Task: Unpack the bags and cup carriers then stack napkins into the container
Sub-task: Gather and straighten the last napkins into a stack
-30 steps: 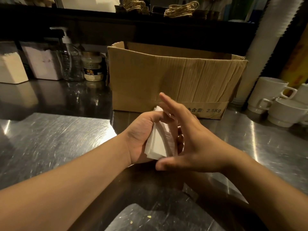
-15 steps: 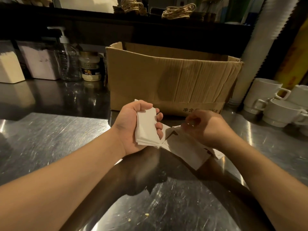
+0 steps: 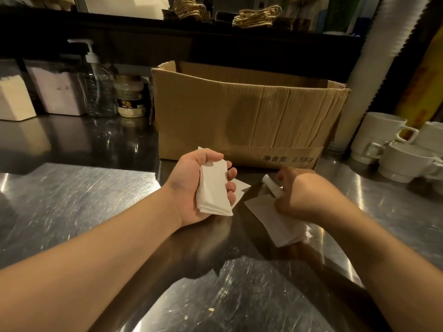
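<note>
My left hand (image 3: 191,183) grips a thin stack of white folded napkins (image 3: 213,190), held upright above the steel counter in front of the cardboard box (image 3: 239,116). To the right, my right hand (image 3: 302,192) lies curled over more white napkins (image 3: 271,216) spread on the counter, and its fingers pinch one of them at its upper end. One more napkin (image 3: 241,186) lies flat just behind my left fingers. Two clear napkin containers (image 3: 57,92) stand at the far left.
A pump bottle (image 3: 96,85) and a small jar (image 3: 130,99) stand left of the box. White cups (image 3: 398,154) cluster at the right, beside a tall sleeve of stacked cups (image 3: 374,68). The steel counter (image 3: 72,200) stretches left and toward me.
A second ago both hands pressed the stack together. My right hand then let go and dropped to the loose napkins on the counter, where it now pinches one. My left hand keeps the stack.
</note>
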The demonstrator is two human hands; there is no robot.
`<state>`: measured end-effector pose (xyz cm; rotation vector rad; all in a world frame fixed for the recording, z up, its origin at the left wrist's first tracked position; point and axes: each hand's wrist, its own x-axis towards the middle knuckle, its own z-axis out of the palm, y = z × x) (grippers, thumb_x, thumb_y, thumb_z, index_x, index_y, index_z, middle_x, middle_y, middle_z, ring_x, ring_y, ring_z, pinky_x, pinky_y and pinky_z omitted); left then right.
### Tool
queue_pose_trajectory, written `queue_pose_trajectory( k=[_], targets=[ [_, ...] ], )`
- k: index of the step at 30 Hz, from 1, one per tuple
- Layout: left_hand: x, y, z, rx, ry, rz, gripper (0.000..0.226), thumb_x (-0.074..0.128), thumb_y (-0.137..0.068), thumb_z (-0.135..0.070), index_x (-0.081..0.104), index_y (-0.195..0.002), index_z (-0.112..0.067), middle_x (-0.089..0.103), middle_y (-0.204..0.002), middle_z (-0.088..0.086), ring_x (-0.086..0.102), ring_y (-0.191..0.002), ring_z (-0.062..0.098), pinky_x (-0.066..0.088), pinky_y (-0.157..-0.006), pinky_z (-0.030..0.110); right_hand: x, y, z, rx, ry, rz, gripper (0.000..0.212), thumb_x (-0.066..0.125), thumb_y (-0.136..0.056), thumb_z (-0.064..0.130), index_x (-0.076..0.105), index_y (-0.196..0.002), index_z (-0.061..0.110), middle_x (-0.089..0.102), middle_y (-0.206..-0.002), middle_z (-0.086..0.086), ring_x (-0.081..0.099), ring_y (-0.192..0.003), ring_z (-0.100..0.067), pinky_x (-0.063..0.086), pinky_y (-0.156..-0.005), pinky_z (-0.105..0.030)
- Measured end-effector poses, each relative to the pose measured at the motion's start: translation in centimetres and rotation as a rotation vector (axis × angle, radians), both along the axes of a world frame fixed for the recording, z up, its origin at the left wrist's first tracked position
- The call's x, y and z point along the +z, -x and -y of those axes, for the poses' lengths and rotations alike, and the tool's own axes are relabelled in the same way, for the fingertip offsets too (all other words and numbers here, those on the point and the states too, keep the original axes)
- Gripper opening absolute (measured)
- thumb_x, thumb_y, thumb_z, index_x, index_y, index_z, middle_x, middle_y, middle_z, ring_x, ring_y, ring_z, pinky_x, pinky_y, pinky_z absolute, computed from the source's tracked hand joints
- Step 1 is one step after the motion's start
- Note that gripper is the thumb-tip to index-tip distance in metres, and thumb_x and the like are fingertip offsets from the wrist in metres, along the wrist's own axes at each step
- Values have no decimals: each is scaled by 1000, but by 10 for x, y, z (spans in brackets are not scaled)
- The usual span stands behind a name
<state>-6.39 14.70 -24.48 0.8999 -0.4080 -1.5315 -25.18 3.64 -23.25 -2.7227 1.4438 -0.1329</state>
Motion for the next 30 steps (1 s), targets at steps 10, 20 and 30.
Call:
queue_pose_trajectory(
  k=[10,20,30],
  targets=[
    [-1,0,1,3,-13,11,48,65,-73,-31,60,-118,-15,63,-94,9,57,-72,19,49,-68,32,-7,1,2,47,76,-14,38,70,-88,19,56,-123,19,60,-114,-6,57,-98,-23,53,-82,-34],
    [2,4,-3,-17,12,16,52,68,-69,-24,60,-118,-11,63,-99,12,59,-76,21,51,-72,33,-4,4,2,-11,218,261,22,58,-99,37,62,-114,21,60,-98,3,56,-88,-18,47,-76,-34],
    [3,3,-5,47,52,137,37,65,-74,-31,67,-106,-12,65,-104,12,61,-98,31,50,-95,47,27,5,-22,184,-1049,1260,44,71,-82,23,57,-123,19,67,-110,-10,70,-95,-25,60,-69,-28]
  ],
)
